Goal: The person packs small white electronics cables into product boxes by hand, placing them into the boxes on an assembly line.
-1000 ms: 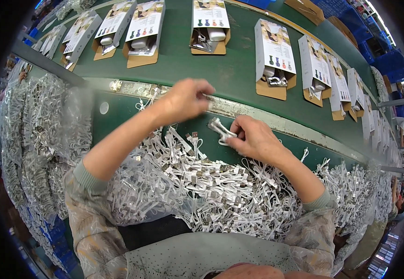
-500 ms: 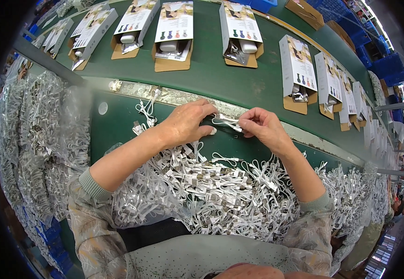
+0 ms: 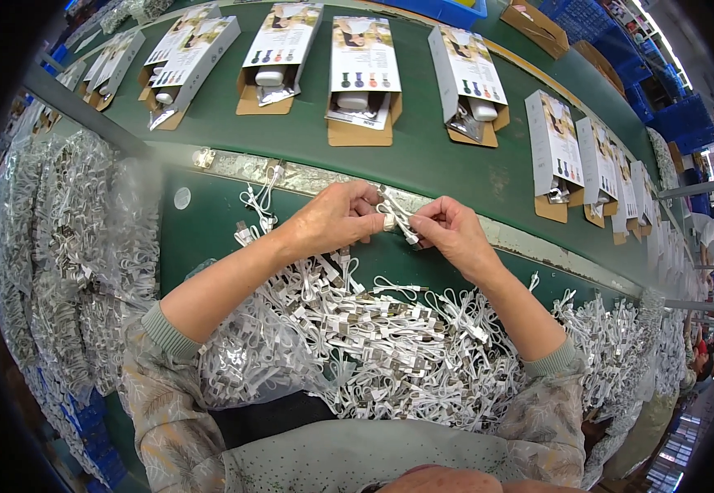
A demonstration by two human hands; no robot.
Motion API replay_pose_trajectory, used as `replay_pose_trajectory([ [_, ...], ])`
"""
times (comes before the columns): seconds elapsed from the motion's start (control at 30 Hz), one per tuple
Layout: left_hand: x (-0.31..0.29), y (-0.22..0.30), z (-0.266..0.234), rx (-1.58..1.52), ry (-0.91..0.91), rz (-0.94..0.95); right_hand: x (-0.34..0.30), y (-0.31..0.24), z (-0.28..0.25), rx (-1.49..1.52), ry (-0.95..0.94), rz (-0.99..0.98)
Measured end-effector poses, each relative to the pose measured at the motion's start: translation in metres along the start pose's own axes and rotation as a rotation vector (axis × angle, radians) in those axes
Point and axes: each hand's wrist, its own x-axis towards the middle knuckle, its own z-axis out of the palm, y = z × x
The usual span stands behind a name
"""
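A short white USB charging cable (image 3: 400,217), looped into a small bundle, is stretched between my two hands above the green work surface. My left hand (image 3: 334,217) pinches its left part between thumb and fingers. At its lower right end, the thumb and fingertips of my right hand (image 3: 459,237) are closed on it. Below both hands spreads a large heap of similar white cables (image 3: 390,337). A few more cables (image 3: 262,200) lie by the metal edge to the left of my left hand.
Beyond the metal rail (image 3: 308,174), open white boxes (image 3: 363,74) with brown flaps stand in a row on a green conveyor belt (image 3: 291,135). Clear plastic bags of cables (image 3: 69,222) pile up at the left; another bag (image 3: 250,353) lies by my left forearm. Blue crates (image 3: 681,123) stand far right.
The boxes on the belt have shifted to the right. The cable has turned from nearly level to a steeper slant, and my right hand has moved slightly left, nearer my left hand.
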Motion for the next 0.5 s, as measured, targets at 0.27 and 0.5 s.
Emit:
replay_pose_trajectory([
  [0.27,-0.003,-0.007,-0.032,-0.04,0.356,0.137,0.037,-0.009,0.004,-0.114,0.307,-0.135],
  [0.5,0.018,-0.015,-0.104,1.071,0.755,0.819,0.095,-0.014,-0.001,-0.894,0.716,-0.559],
])
